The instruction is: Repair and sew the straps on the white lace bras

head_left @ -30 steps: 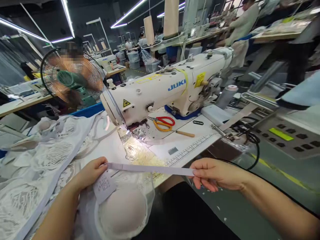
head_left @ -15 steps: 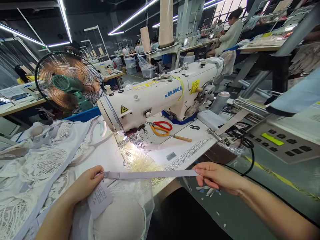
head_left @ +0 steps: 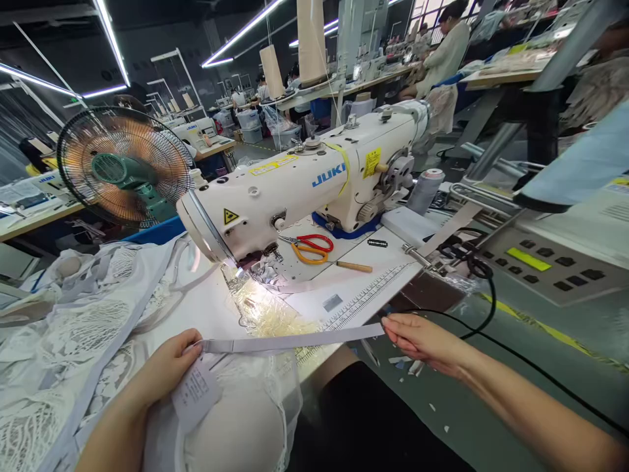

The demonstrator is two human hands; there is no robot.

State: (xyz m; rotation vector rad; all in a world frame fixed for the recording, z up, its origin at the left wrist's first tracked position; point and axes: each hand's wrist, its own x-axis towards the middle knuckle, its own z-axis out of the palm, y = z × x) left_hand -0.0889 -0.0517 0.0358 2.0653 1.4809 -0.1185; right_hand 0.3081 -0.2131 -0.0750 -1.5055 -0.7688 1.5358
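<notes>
The flat, pale-lilac fabric strap [head_left: 293, 340] crosses the near edge of the bench [head_left: 314, 305]; your left hand [head_left: 170, 367] and right hand [head_left: 417, 337] each pinch it, closed fingertips hiding the gripped parts. Below, the white padded bra cup [head_left: 240, 423] runs out of view.

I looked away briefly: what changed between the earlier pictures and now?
The right hand closed up and rose relative to the left hand, so the strap now slopes upward. Both still hold it; the scissors and sewing machine stayed put.

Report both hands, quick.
Left hand: closed, pinching the pale strap.
Right hand: closed, fingertips gripping the same strap's far end.
</notes>
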